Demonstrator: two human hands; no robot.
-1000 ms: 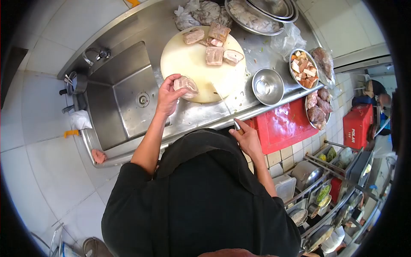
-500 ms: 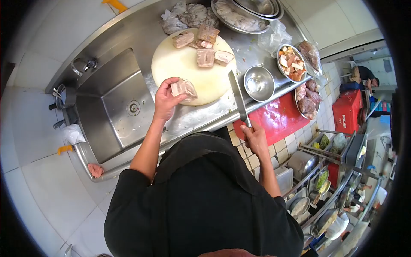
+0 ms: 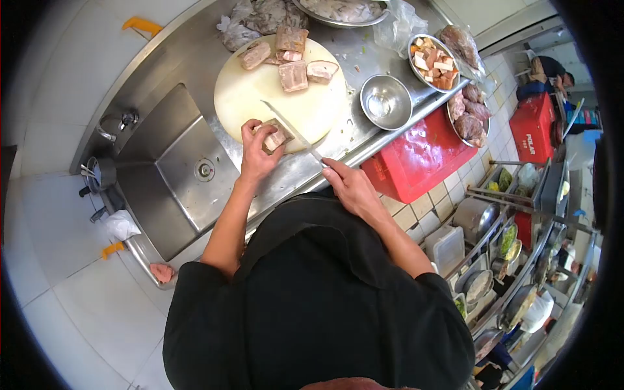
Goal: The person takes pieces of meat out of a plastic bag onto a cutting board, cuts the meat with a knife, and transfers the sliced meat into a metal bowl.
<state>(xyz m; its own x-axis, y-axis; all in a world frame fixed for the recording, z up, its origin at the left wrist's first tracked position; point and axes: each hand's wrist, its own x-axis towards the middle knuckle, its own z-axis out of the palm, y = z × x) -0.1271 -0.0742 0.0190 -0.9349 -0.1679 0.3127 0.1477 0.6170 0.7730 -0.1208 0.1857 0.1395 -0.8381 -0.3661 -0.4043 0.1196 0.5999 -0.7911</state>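
while the left hand [image 3: 259, 155] is clamped on a block [image 3: 275, 138] of meat, thumb and fingers curled round it, the right hand [image 3: 353, 187] is wrapped on the handle of a knife [image 3: 286, 123]. the block sits at the near edge of the round board [image 3: 234, 91], and the blade runs slantwise over the board just to the right of it; whether steel and meat touch, i cannot tell. the two hands are apart, the right one out past the counter's near edge.

at the far side of the board lie more chunks [image 3: 293, 77], close together, some touching. beyond them are bagged lumps [image 3: 263, 25] on the steel counter [image 3: 356, 47], beside a wide basin [image 3: 338, 23]. to the right of the board stands a small bowl [image 3: 386, 103], and further right come cubes [image 3: 434, 64] in a dish and a clear bag [image 3: 400, 27] near them. dark meat [image 3: 469, 123] fills another dish above the red tub [image 3: 419, 159]. the sink [image 3: 146, 195] is on the left, with its tap [image 3: 119, 125] at the back.
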